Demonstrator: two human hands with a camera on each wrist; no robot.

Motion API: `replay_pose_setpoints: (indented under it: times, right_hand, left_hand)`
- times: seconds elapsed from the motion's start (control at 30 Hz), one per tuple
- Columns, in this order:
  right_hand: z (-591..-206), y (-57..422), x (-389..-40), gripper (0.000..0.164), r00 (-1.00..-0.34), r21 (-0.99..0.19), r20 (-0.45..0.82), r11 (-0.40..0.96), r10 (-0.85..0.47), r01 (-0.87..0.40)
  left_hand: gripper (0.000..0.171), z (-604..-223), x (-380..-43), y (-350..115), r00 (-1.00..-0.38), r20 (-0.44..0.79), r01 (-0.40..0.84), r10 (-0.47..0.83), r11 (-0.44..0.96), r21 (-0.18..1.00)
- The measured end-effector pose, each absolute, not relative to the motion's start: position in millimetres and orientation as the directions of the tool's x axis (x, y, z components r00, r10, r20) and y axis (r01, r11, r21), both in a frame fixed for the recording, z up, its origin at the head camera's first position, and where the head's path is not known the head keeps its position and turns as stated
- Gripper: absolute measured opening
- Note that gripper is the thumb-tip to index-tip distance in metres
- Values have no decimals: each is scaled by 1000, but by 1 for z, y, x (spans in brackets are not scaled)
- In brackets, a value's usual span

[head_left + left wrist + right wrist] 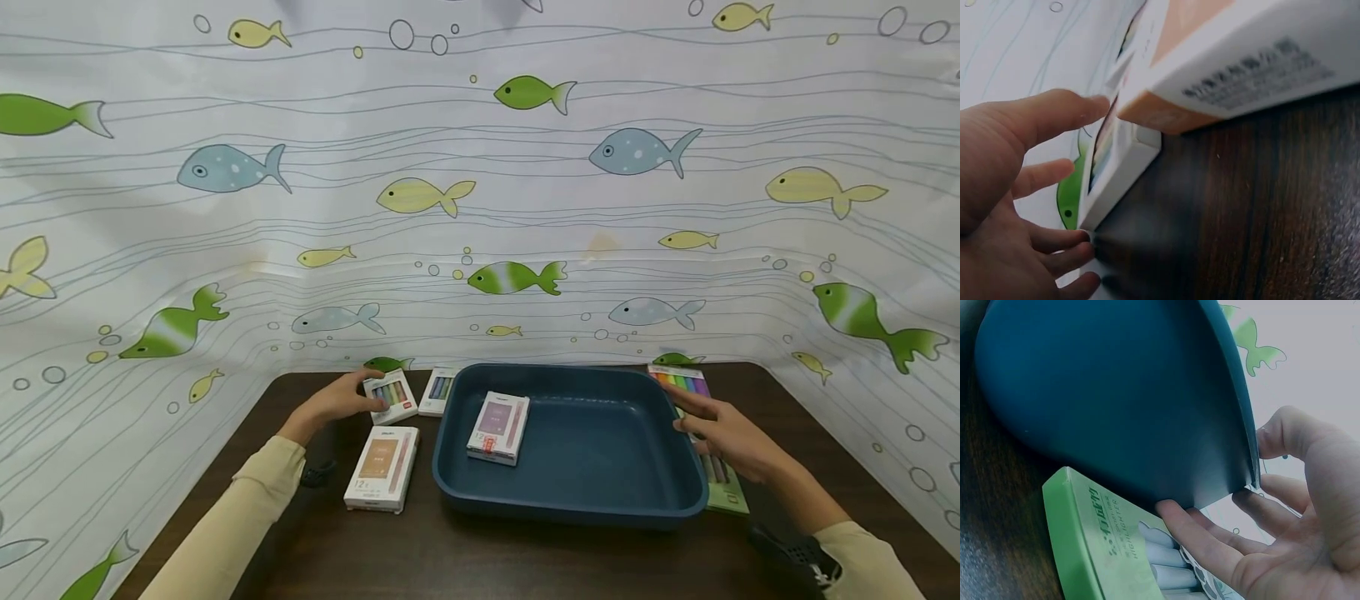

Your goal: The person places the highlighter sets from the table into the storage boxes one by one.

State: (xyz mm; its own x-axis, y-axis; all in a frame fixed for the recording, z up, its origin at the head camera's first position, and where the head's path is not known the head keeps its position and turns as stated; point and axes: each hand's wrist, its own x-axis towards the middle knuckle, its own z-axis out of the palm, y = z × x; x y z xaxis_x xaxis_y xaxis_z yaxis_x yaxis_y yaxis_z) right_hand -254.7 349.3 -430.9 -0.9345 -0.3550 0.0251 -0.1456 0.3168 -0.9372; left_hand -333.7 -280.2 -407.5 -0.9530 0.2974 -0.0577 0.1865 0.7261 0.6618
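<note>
My left hand (341, 402) reaches over a small white box of coloured sticks (390, 396) with a clear window. Its thumb and fingers are spread about the box's edges; in the left wrist view the fingertips (1082, 240) lie right by its end. Close in front is a white box with an orange panel (381, 468). My right hand (727, 435) is at the right rim of a dark blue bin (577, 498), its fingers loosely extended. Under and beside those fingers lies a green pack of highlighters (1107, 540), partly hidden by the hand and bin.
Inside the bin, at its left, lies a white box with a purple panel (498, 427). Another windowed white box (437, 392) stands behind the bin's left side. All rest on a dark wood table (322, 546), with a fish-patterned sheet (480, 242) along its back and sides.
</note>
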Motion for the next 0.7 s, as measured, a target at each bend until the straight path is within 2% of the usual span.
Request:
replay_pose_setpoints:
  times: [0.23,0.7]
  right_hand:
    - [-432,350,-256,64,-936,-946,21,296,-352,-133]
    - [-431,350,-255,65,-934,-943,36,297,-356,-149]
  left_hand:
    - [83,-414,-341,-282,-943,-94,207,320,782,588]
    - [79,-420,-346,-286,-946,-3,267,325,782,563]
